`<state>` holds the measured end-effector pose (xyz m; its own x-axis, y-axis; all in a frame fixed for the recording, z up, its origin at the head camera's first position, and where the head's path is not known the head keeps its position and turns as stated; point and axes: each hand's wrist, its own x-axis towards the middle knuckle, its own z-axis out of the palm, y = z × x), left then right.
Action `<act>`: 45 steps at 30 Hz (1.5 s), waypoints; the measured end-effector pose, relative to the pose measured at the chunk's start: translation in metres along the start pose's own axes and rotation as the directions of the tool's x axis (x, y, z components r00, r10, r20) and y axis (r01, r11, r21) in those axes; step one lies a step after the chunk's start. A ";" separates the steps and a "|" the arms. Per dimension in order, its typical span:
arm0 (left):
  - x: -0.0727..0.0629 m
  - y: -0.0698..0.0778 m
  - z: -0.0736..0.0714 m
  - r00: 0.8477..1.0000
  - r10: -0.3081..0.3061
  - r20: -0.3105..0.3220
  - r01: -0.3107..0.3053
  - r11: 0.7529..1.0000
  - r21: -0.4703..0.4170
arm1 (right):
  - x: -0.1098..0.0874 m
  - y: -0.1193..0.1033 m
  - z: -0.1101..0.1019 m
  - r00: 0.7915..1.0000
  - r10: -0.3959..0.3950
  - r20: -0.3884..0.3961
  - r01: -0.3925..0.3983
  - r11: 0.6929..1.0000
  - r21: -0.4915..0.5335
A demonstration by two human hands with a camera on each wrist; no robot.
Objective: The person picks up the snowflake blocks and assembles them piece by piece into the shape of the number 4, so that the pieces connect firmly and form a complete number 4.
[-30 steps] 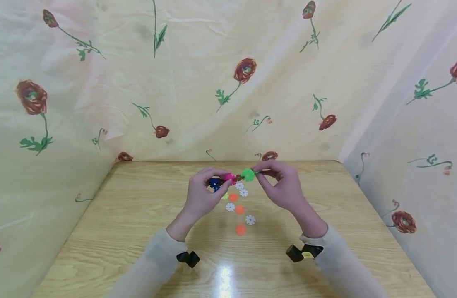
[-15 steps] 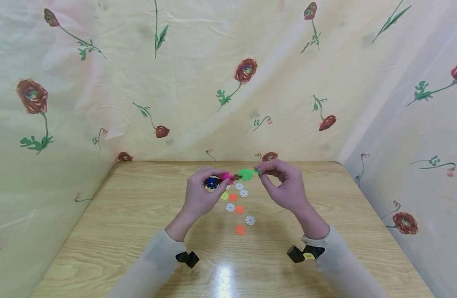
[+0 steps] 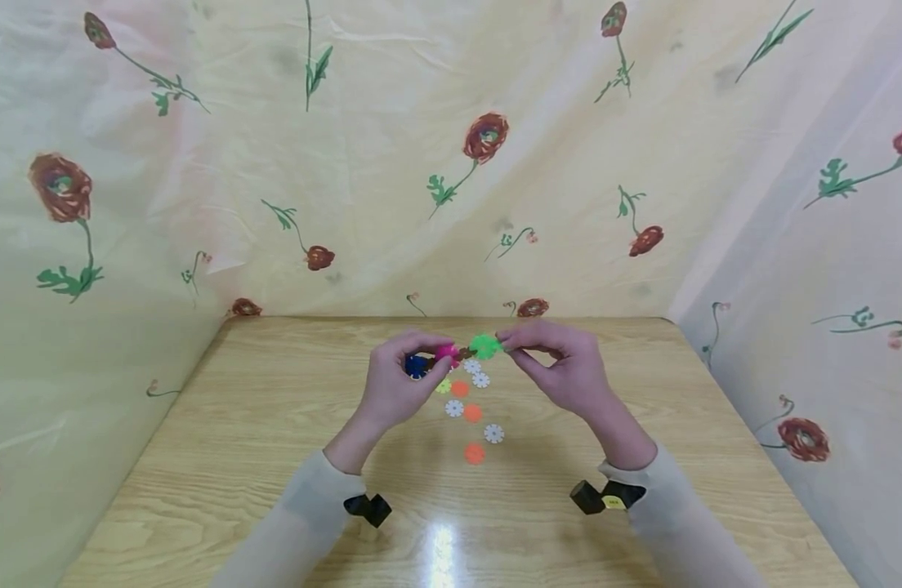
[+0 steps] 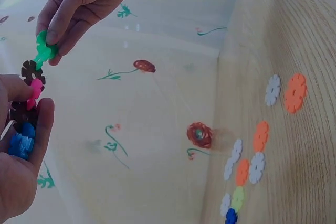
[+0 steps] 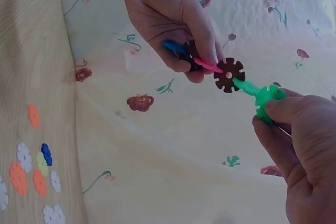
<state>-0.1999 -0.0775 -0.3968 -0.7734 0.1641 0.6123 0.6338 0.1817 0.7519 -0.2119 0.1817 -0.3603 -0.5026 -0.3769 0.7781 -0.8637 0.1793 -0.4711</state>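
A chain of notched plastic discs is held in the air between both hands, above the far part of the table. My left hand point(image 3: 401, 384) pinches the pink disc point(image 3: 447, 353) between thumb and fingers; a brown disc and a blue disc point(image 3: 416, 366) extend toward the palm, partly covered by fingers. On the other side of the pink one, a second brown disc point(image 5: 229, 75) joins a green disc point(image 3: 484, 346). My right hand point(image 3: 569, 371) pinches another green disc point(image 5: 270, 103) at the chain's right end, thumb on its face in the right wrist view.
Loose discs lie on the wooden table point(image 3: 274, 457) below the hands: several white point(image 3: 493, 434), several orange point(image 3: 475, 453), a yellow-green one point(image 3: 443, 386) and a dark blue one point(image 4: 231, 216). Flower-printed cloth point(image 3: 392, 163) surrounds the table at the back and sides.
The right fingers first drew slightly right, showing more of the end green disc, then moved back in closer to the chain. The blue disc has tilted. The left hand has barely moved.
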 end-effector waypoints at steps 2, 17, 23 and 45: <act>0.000 0.000 -0.001 1.000 -0.017 0.024 0.018 0.999 -0.041 | 0.001 -0.001 -0.002 1.000 -0.010 0.021 0.010 1.000 -0.029; 0.000 0.003 -0.002 0.998 -0.010 0.064 0.017 0.994 -0.111 | 0.000 0.005 -0.002 0.986 -0.165 0.012 0.165 0.980 -0.114; 0.000 0.001 -0.001 0.998 -0.001 0.068 0.013 0.986 -0.164 | 0.001 0.006 -0.003 0.981 -0.194 0.008 0.193 0.973 -0.128; 0.000 0.005 0.003 0.996 -0.029 0.086 0.044 0.984 -0.174 | 0.000 0.013 0.001 0.975 -0.222 -0.017 0.221 0.974 -0.044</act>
<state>-0.1964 -0.0736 -0.3938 -0.7876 0.2417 0.5668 0.5875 0.0171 0.8091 -0.2229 0.1833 -0.3668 -0.2986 -0.3920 0.8702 -0.9543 0.1316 -0.2683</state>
